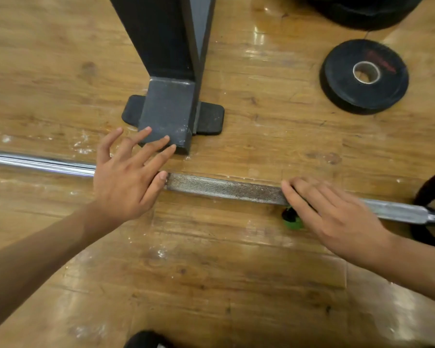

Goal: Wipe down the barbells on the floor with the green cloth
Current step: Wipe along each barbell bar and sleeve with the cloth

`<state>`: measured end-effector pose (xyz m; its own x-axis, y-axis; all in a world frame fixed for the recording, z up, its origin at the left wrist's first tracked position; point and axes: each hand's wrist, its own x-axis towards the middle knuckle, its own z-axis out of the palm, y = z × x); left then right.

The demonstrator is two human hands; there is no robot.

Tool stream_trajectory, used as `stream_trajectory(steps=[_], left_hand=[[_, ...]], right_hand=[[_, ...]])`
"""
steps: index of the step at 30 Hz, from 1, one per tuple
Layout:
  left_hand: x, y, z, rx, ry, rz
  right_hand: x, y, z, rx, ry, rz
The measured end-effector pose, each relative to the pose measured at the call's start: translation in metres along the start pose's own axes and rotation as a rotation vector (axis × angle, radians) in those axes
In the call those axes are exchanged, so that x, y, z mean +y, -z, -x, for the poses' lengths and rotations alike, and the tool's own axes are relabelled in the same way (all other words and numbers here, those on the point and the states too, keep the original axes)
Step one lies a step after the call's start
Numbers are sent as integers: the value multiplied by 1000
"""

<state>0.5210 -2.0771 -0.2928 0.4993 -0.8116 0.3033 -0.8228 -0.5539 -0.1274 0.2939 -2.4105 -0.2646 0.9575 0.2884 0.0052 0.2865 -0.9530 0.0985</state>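
Worn wooden floor (211, 285) below me. The barbell (224, 188) runs left to right under both hands. My left hand (123, 187) rests on it, fingers splayed; my right hand (337, 217) presses the green cloth (293, 221) flat against it, so I'd wipe along the bar toward the left.

Left grip (126, 182) splays palm-down; right grip (337, 214) lies flat, fingers extended.
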Motion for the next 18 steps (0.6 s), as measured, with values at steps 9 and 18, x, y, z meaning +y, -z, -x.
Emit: stream_trajectory(steps=[9,18], left_hand=[[5,4,2,-30,53,-5],[2,6,3,-48,29,34]], right_hand=[[-89,-18,-94,180,-26,-63],[-26,-3,-34,66,-11,49]])
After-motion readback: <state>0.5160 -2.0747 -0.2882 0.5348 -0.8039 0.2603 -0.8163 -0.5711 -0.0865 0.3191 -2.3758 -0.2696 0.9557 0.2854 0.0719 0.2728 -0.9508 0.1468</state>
